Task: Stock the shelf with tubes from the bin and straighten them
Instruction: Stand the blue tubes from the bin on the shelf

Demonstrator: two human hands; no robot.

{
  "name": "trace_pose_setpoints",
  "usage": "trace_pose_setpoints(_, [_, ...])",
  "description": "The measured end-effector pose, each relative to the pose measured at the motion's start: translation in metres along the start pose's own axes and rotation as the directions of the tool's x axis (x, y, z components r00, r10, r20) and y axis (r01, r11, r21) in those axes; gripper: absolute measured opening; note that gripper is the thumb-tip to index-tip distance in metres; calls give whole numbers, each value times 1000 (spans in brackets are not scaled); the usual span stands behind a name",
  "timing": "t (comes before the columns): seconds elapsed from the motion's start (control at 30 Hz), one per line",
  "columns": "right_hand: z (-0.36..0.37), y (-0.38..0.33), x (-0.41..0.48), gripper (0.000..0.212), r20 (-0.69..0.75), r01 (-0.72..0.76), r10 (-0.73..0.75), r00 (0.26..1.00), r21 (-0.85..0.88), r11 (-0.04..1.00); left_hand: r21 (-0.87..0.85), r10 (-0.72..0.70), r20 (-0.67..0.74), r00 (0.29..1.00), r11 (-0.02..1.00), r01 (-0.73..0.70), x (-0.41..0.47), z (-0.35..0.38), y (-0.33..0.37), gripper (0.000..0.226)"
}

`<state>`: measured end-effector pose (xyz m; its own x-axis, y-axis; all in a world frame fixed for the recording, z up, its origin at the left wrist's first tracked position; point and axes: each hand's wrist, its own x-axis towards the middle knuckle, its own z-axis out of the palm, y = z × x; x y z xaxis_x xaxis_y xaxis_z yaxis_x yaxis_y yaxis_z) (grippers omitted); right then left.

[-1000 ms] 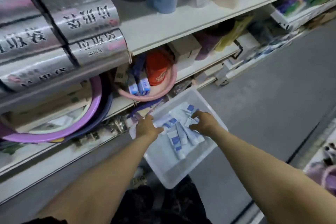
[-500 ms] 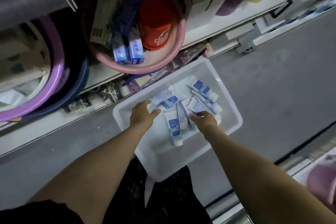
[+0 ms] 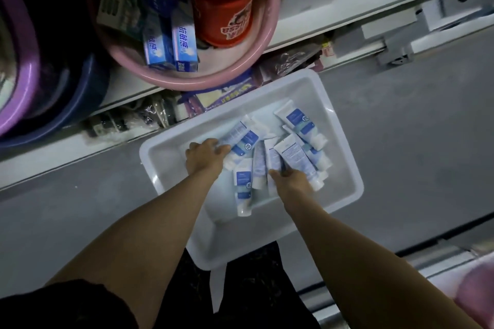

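Observation:
A white plastic bin point(image 3: 344, 176) sits on the grey floor below me. Several white and blue tubes point(image 3: 302, 125) lie jumbled in its far half. My left hand point(image 3: 205, 156) is inside the bin and its fingers grip a tube point(image 3: 240, 139) at the left of the pile. My right hand point(image 3: 291, 181) grips another tube point(image 3: 290, 153), which stands tilted up out of the pile. One tube point(image 3: 243, 189) lies apart between my wrists. The white shelf point(image 3: 307, 27) runs along the top of the view.
A pink basin point(image 3: 213, 77) on the shelf holds blue toothpaste boxes point(image 3: 171, 45) and a red cup point(image 3: 227, 21). Purple and blue basins point(image 3: 53, 104) stand at the left. Packaged goods point(image 3: 227, 91) lie under the shelf lip. Grey floor point(image 3: 414, 141) spreads to the right.
My view has tilted down from the shelf to the bin. Both hands have closed on tubes, and the right one has raised its tube out of the pile.

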<state>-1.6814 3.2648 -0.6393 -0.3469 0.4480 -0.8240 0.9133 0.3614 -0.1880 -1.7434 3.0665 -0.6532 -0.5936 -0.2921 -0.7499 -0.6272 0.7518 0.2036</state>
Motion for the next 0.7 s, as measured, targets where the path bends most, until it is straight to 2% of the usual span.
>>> trace_pose_setpoints(0.2, [2, -7, 9, 54, 45, -114, 115, 992, -20, 993, -244, -96, 56, 994, 964, 107, -3, 12, 7, 39])
trace_pose_setpoints(0.33, [11, -5, 8, 56, 183, -175, 125, 975, 293, 940, -309, -133, 118, 984, 937, 163, -14, 20, 8, 40])
trace_pose_setpoints(0.4, [13, 0, 8, 56, 250, -202, 117, 961, 347, 916, -356, -149, 201, 968, 910, 213, -17, 24, 4, 46])
trace_pose_setpoints(0.5, [8, -1, 3, 30, 315, -231, 123, 941, 335, 913, -480, -190, 330, 925, 810, 337, -25, 26, -8, 54])
trace_pose_setpoints(0.57, [1, -4, -3, 21, 373, -250, 115, 921, 337, 908, -535, -220, 386, 896, 738, 411, -33, 26, -15, 55])
trace_pose_setpoints(0.63, [-8, -7, -11, 24, 417, -258, 105, 903, 330, 908, -589, -204, 442, 873, 668, 454, -46, 22, -19, 49])
trace_pose_setpoints(0.7, [-15, -8, -20, 42, 466, -252, 87, 880, 306, 918, -635, -160, 470, 868, 622, 459, -63, 15, -20, 40])
